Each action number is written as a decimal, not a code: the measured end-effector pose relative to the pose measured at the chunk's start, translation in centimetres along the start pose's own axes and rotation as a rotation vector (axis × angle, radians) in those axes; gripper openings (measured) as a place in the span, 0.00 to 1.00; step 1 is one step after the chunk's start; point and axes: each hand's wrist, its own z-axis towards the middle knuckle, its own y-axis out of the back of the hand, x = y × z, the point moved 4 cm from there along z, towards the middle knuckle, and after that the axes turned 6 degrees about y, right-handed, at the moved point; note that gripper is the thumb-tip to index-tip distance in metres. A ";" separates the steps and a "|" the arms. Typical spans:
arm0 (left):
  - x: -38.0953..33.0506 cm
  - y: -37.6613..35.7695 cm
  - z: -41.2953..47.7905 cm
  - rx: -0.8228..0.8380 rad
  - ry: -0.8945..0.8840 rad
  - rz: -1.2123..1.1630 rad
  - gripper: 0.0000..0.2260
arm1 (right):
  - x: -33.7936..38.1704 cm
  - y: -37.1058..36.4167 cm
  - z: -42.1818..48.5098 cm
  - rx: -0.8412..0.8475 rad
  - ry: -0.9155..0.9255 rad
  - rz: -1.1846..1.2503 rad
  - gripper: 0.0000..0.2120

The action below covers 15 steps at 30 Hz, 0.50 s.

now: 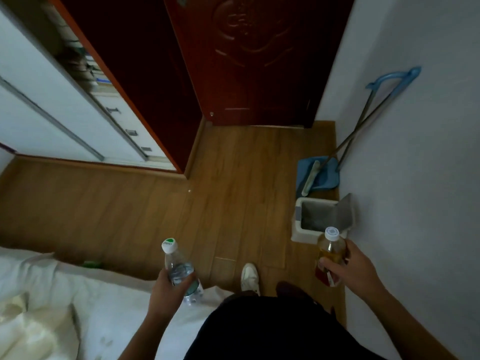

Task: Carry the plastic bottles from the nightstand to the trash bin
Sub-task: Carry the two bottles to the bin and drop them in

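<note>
My left hand (170,287) grips a clear water bottle (179,268) with a white and green cap, held upright over the bed's edge. My right hand (348,266) holds an amber drink bottle (331,252) with a white cap and a red label. That bottle sits just in front of the white trash bin (298,224), which stands open on the floor against the right wall, its grey lid tipped up. The nightstand is out of view.
A blue dustpan and broom (320,174) lean on the right wall beyond the bin. A dark red door (246,61) stands ahead, a white wardrobe (52,100) to the left, a bed with white bedding (65,302) at lower left. Wooden floor (220,190) lies between.
</note>
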 end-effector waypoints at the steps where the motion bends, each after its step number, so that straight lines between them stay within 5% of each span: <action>1: -1.7 0.1 1.9 0.036 -0.012 -0.010 0.18 | 0.3 0.3 0.7 -0.027 -0.014 0.006 0.26; 15: -24.9 -6.9 16.4 0.177 -0.171 0.134 0.22 | 2.3 6.3 12.8 -0.172 -0.164 0.101 0.25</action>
